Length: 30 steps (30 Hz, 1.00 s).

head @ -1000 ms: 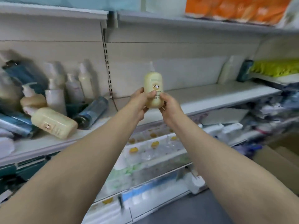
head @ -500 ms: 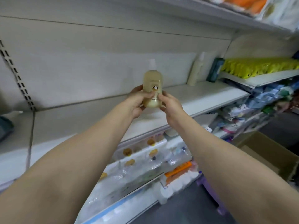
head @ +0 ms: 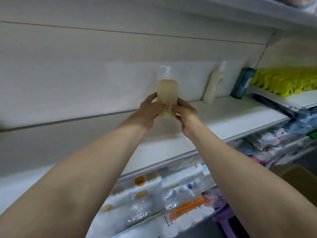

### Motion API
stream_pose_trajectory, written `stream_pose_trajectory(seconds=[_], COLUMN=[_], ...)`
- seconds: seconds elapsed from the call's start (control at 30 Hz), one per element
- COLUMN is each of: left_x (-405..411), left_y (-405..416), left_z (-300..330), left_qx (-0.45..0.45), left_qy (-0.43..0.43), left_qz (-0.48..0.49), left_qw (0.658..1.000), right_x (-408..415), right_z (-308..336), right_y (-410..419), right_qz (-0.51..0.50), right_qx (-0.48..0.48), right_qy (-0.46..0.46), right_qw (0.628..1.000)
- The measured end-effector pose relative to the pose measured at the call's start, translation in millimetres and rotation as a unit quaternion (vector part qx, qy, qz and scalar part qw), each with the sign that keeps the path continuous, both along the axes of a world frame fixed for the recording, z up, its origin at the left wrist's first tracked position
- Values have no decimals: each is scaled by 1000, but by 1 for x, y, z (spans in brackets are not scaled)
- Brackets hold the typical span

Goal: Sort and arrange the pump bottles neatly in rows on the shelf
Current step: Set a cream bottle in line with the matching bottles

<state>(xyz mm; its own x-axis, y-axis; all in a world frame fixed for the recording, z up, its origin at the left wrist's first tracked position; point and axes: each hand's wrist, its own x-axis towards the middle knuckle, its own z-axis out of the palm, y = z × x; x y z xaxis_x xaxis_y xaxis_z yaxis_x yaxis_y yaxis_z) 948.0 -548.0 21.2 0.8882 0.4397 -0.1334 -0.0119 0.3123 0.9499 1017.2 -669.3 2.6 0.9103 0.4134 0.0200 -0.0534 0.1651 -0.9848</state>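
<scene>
A cream-yellow pump bottle (head: 167, 93) with a white pump head stands upright in the air above the white shelf (head: 223, 117). My left hand (head: 151, 109) grips its lower left side and my right hand (head: 186, 111) grips its lower right side. Further right, at the back of the same shelf, a tall pale pump bottle (head: 214, 83) stands against the wall. Beside it stands a dark teal bottle (head: 242, 83).
Yellow packs (head: 284, 81) fill a neighbouring shelf at the right. Below the shelf lie rows of plastic-wrapped packs (head: 171, 194). A cardboard box (head: 298, 179) and a purple stool (head: 223, 219) sit on the floor at the lower right.
The view has swung right, so the pile of bottles at the left is out of sight. Both hands carried the cream bottle rightward along the shelf, and its round emblem no longer shows.
</scene>
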Motion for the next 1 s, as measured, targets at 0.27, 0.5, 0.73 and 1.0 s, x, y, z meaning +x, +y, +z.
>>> stream_pose_trajectory(seconds=[0.27,0.5,0.73,1.0], left_x=[68,102,115,120], left_y=[-10,-9,-3,-6], left_z=[-14,-19,-30,-32], left_qx=[14,25,53,68], left_qy=[6,23,61,81], left_qz=[118,209,244,259], left_qw=[993,977,966,960], right_x=[83,130,156,157], right_z=[-9,-21,-41,-44], right_y=[5,28,44,45], right_qz=[122,185,199,198], right_qx=[-51,-38,-47,-51], right_qy=[-60,-71,-24,-23], right_qw=[989,979,979,979])
